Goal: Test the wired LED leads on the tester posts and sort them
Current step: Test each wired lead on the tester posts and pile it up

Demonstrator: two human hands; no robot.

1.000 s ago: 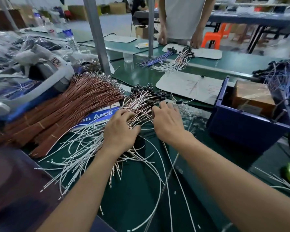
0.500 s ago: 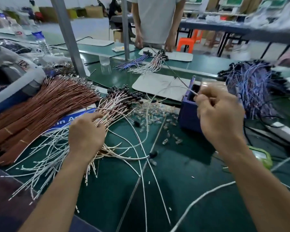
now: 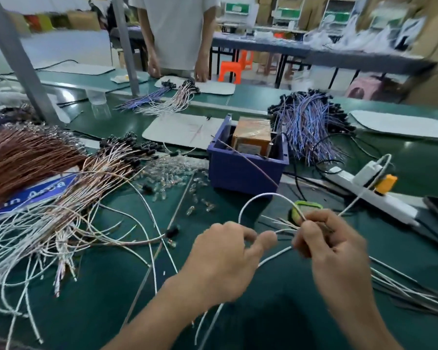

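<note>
Both grips now together at front centre: left grip (image 3: 225, 258) has come off the lead pile (image 3: 61, 223), right grip (image 3: 331, 246) has dropped from beside the blue bin (image 3: 238, 170). I see one white lead (image 3: 268, 194) arched between them, above the green surface (image 3: 276, 324). Left thumb and forefinger pinch one run of it; right fingertips pinch the other, just in front of a green device (image 3: 307, 205). Loose clear LEDs (image 3: 172, 173) lie between pile and bin. I can't make out its LED end.

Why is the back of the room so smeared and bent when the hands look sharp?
Head view: motion blur smears the shelves top right; the wide lens tilts the post; lamps glare on the table; left hand, right hand and wire are fairly crisp.
</note>
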